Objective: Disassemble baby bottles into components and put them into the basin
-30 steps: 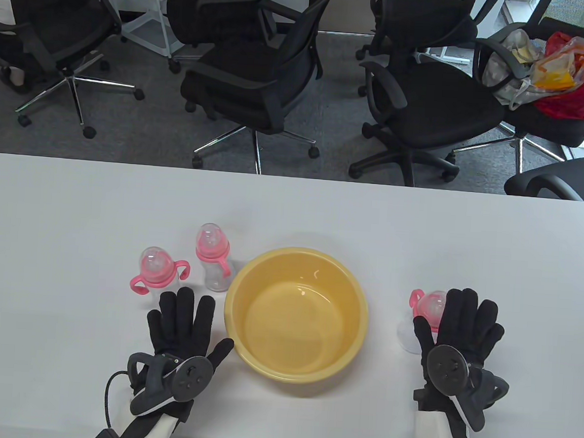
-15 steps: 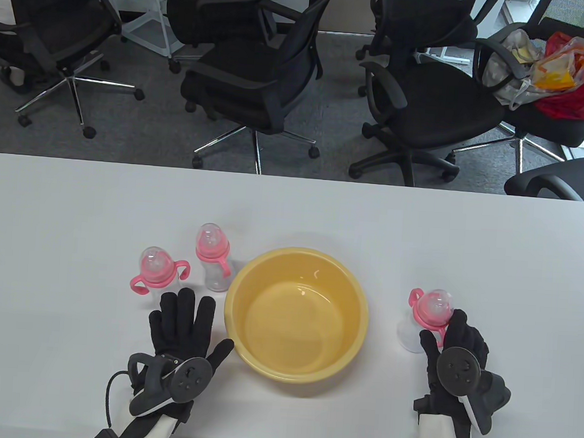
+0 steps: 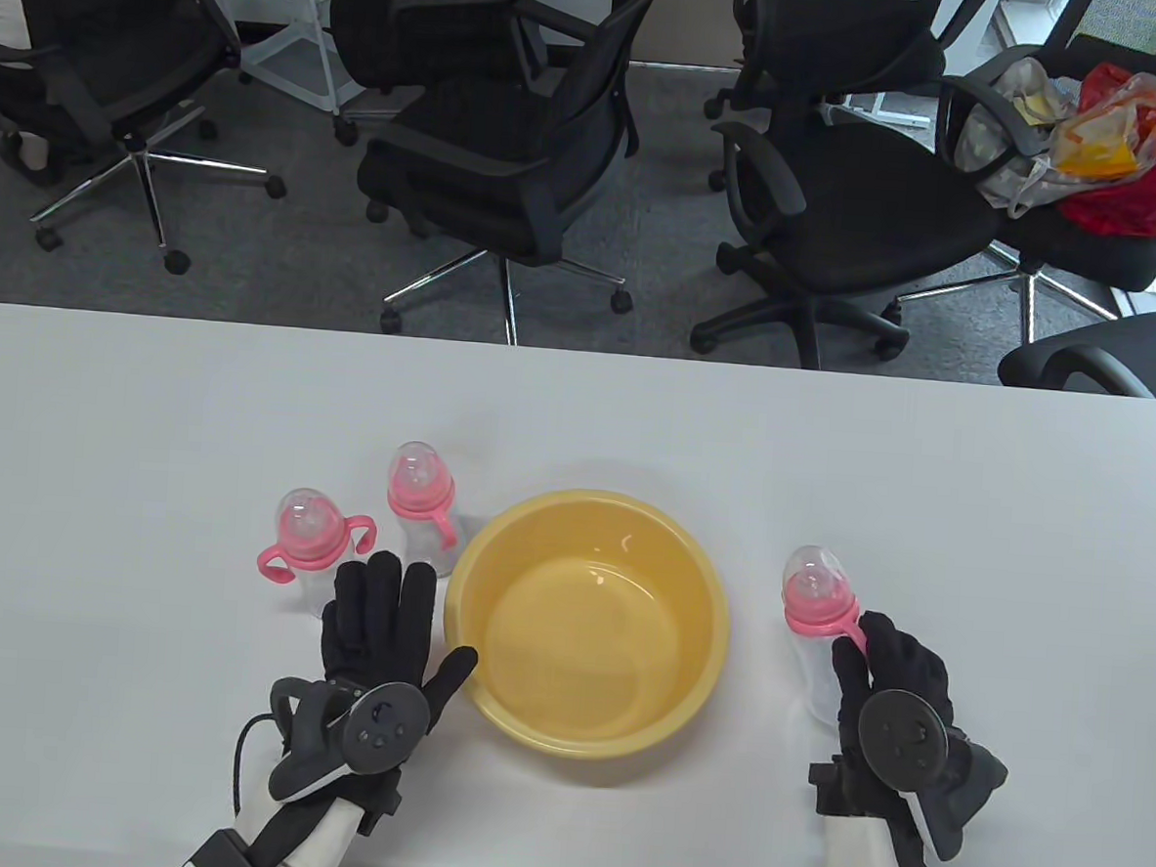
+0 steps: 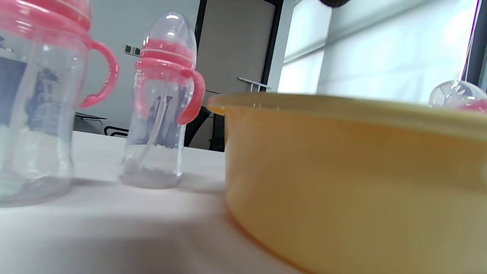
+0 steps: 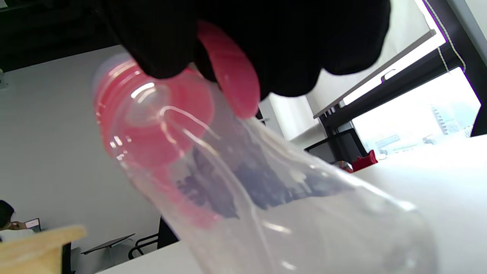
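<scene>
While my right hand (image 3: 891,683) is gripping the right bottle (image 3: 815,614) by its pink handle, fingers curled round that handle in the right wrist view, my left hand (image 3: 380,627) is lying flat and released on the bench (image 3: 149,407), fingers straight, holding nothing. Right bottle: just right of the yellow basin (image 3: 586,620), on the far-left side of my right hand, long axis tilting with the capped top leaning far and left, toward the basin. I cannot tell whether its base is touching the bench. Clear cap and pink collar are both on; nothing is lying in the basin.

Two more bottles are standing upright left of the basin: the near-left bottle (image 3: 305,534) and the far-left bottle (image 3: 421,517), both just beyond my left fingertips (image 3: 382,570).

Judgement: the tilted bottle is the one in hand, and its top is pointing toward my left side across the basin. My left hand is the free one, so it should be crossing over the basin to pull the cap while my right is steadying the body. Risk: the handle grip alone may let the bottle swing.
</scene>
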